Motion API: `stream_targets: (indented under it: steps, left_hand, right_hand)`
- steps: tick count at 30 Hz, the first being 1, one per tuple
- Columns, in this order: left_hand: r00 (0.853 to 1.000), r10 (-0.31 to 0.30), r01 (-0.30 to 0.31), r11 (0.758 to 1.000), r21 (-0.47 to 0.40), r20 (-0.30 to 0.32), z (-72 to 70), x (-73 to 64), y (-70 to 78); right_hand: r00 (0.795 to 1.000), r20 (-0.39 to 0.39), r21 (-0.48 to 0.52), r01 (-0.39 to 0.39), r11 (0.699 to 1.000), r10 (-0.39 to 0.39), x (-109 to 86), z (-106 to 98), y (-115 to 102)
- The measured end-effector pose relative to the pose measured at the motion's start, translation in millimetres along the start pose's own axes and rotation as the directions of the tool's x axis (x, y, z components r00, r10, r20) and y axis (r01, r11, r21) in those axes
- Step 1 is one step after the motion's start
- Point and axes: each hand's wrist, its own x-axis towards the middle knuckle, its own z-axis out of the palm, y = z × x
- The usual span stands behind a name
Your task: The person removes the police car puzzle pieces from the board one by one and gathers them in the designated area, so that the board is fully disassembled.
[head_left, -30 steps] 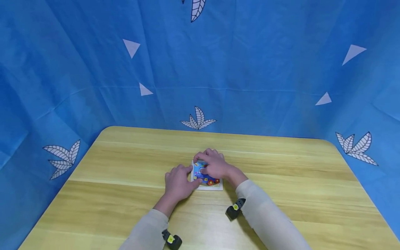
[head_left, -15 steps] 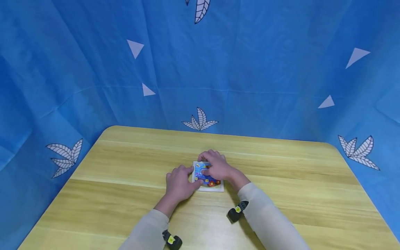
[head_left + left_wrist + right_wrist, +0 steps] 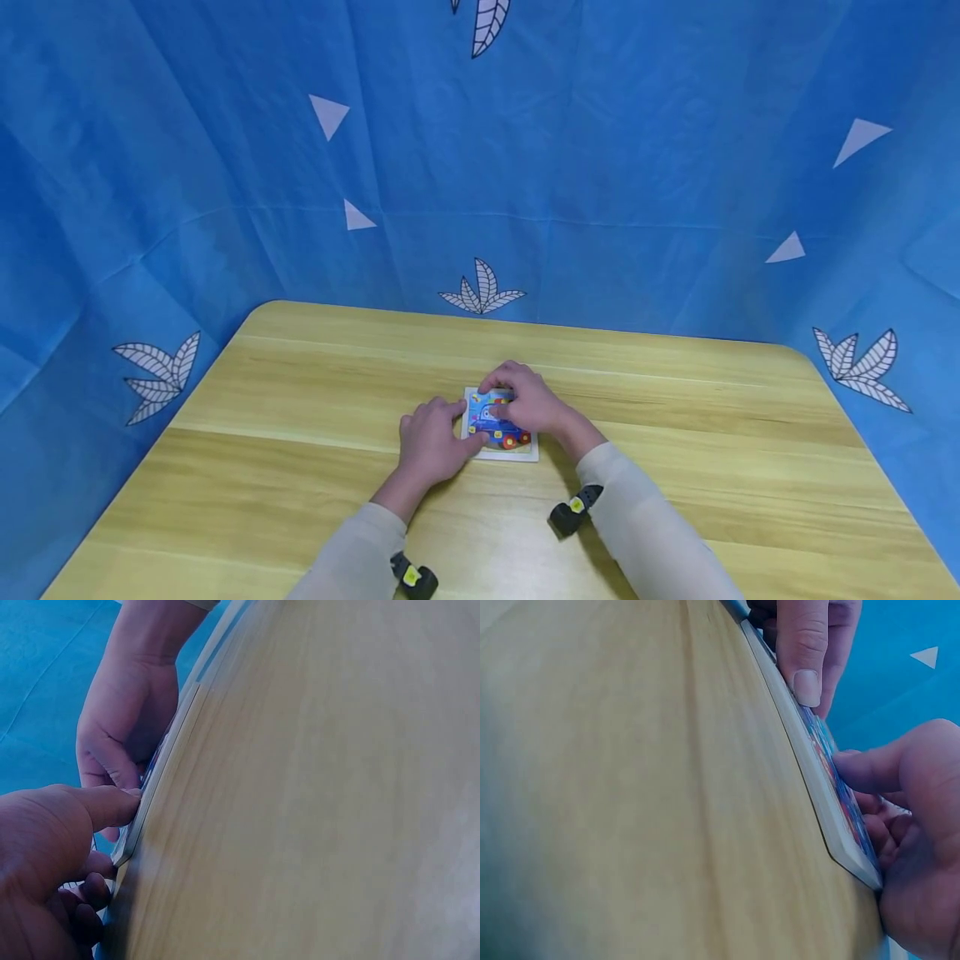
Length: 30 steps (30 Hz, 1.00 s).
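The right hand (image 3: pixel 531 404) hides a corner of the board (image 3: pixel 501 432) toward the far edge of the table (image 3: pixel 300 433), whose near edge is cut off. The left hand (image 3: pixel 435 442) hides another part; board details are too small to tell.

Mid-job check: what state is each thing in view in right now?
Picture board: flat on the table, face up, partly covered by hands.
Left hand: gripping the board's left side, thumb on its face.
Right hand: fingers curled at the far edge, thumb on the face.
Table: bearing the board.
Blue cloth: hanging behind the table, creased.
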Motion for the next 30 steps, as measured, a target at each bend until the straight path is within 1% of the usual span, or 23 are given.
stream_targets:
  steps: [3,9,22,30]
  left_hand:
    - [1.000,-0.002,0.002,1.000,-0.002,0.000,-0.2,0.2,0.3]
    - [1.000,-0.005,0.005,1.000,-0.005,-0.002,0.0,0.4,0.3]
    - [1.000,-0.006,0.006,1.000,-0.013,-0.004,0.4,0.8,-0.2]
    - [1.000,-0.012,0.012,1.000,0.002,0.001,0.8,1.1,-1.2]
  right_hand:
    - [1.000,0.003,0.018,-0.008,1.000,0.008,0.3,-1.4,-1.6]
    - [1.000,0.003,-0.004,-0.013,1.000,0.013,1.9,-0.3,-2.5]
    - [0.999,-0.014,0.003,-0.051,0.999,0.051,2.8,0.1,-7.2]
    - [0.998,-0.018,0.008,-0.063,0.998,0.063,4.0,1.8,-6.4]
